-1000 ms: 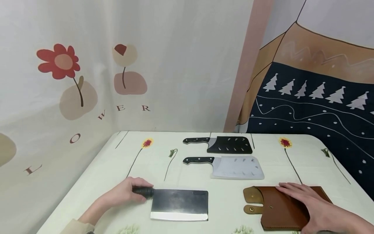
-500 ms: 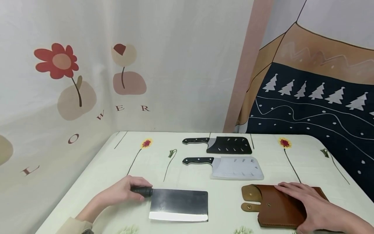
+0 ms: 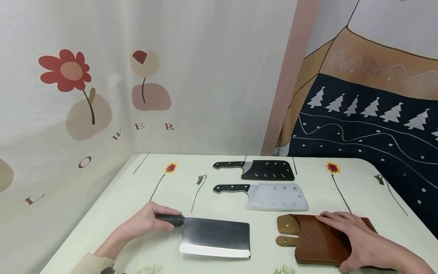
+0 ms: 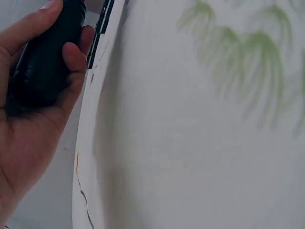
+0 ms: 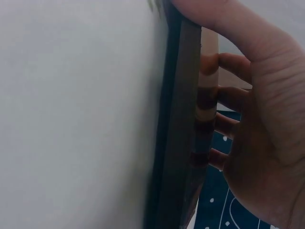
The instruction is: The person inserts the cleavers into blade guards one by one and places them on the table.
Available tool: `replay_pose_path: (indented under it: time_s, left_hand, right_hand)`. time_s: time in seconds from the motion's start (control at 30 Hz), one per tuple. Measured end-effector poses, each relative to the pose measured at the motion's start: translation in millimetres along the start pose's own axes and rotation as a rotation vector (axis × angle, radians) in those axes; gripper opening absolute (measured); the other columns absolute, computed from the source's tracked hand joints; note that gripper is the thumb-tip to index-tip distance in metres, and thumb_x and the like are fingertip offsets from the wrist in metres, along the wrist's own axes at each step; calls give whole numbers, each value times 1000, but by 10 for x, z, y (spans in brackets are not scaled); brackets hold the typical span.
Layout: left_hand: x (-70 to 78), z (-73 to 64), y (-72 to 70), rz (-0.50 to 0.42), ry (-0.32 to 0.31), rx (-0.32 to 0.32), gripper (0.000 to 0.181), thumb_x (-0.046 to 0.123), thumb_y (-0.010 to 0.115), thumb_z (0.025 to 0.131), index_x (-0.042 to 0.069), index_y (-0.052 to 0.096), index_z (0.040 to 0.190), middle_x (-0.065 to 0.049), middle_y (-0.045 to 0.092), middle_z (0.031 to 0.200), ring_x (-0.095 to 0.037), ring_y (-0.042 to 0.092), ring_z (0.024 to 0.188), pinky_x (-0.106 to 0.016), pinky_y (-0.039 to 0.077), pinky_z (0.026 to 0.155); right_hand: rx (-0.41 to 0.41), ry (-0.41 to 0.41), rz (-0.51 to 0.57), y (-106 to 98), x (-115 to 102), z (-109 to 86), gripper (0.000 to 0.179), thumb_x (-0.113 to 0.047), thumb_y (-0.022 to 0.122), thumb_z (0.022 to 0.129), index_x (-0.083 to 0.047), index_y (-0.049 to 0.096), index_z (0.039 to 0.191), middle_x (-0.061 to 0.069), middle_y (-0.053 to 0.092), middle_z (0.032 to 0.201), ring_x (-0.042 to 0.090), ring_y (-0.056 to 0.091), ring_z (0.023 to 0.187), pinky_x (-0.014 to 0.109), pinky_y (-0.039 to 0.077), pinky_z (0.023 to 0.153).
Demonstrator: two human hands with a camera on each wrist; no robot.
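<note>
My left hand (image 3: pixel 150 221) grips the black handle (image 3: pixel 170 219) of a cleaver by its end; thumb and fingers curl round that handle in the left wrist view. The cleaver's broad steel blade (image 3: pixel 215 236) points right, its bright edge toward me. At the right, my right hand (image 3: pixel 362 241) spans a brown leather cleaver sheath (image 3: pixel 321 243), fingertips on its top face and thumb at the near edge. The sheath's two snap straps (image 3: pixel 287 240) stick out leftward, toward the blade. In the right wrist view, the sheath (image 5: pixel 190 129) shows edge-on beside the bent fingers.
Behind the blade lie two more cleavers with black handles: one in a translucent white blade cover (image 3: pixel 278 197), the other, farther back, in a black cover (image 3: pixel 268 170). A flower-printed cloth (image 3: pixel 205 198) covers the table. Curtains hang behind it.
The cleaver has shifted slightly right and its handle end has risen, in my left hand. My right hand has slid the sheath left, so the blade and the straps stand closer together.
</note>
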State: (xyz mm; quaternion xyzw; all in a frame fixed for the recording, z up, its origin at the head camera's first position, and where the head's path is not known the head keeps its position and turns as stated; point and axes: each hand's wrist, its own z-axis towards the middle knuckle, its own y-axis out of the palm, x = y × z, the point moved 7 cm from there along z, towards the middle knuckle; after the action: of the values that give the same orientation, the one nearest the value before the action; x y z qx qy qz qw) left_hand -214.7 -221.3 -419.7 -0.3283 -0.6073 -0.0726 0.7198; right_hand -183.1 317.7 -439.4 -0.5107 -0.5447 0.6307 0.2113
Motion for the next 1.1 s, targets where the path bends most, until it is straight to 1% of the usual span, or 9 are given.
replay_pose_path:
  time_s: [0.17,0.3,0.43,0.63,0.87,1.03,1.1]
  left_hand:
    - [77,88,68,-24,-5,7,40,3,80,86,-9,70,123,-16,73,116,-15,71,100,-27,56,83]
    - [164,180,106,-19,-4,26,40,3,80,86,-9,70,123,-17,72,117,-15,71,99,-26,56,83]
    - [236,256,127,-15,-9,39,40,3,80,85,-8,71,122,-21,72,117,-15,71,98,-26,56,82]
    - [239,332,174,-37,-29,46,41,3,80,86,-8,70,124,-22,71,117,-16,70,98,-26,56,82]
    - [255,434,242,-58,-31,46,41,2,80,85,-8,70,124,-23,71,115,-17,71,95,-26,56,80]
    - [265,488,306,-41,-37,38,41,3,81,84,-7,71,123,-22,71,117,-14,70,97,-25,56,81]
    - [266,506,325,-30,-37,38,41,2,81,84,-7,71,123,-21,72,116,-14,69,97,-25,56,81]
  right_hand:
    - [-14,26,9,-23,-42,17,116,-49,97,52,-18,48,153,20,46,150,49,35,130,80,36,86]
    - [2,8,18,-53,-117,56,114,-49,96,54,-19,48,153,18,45,151,46,36,130,79,37,86]
    - [12,-1,30,-97,-192,109,114,-49,96,55,-22,47,154,16,44,152,45,34,131,78,38,87]
    - [3,8,32,-127,-266,163,115,-50,96,55,-23,46,155,16,42,154,46,32,133,79,37,89]
    - [23,-21,38,-131,-377,224,115,-55,95,55,-23,47,154,15,43,153,46,32,134,79,36,91]
    - [1,-23,71,-102,-415,241,114,-52,95,56,-22,47,155,17,42,154,47,32,134,79,37,91]
    - [0,-20,68,-104,-418,246,114,-51,95,56,-22,47,154,17,42,154,47,32,134,79,37,91]
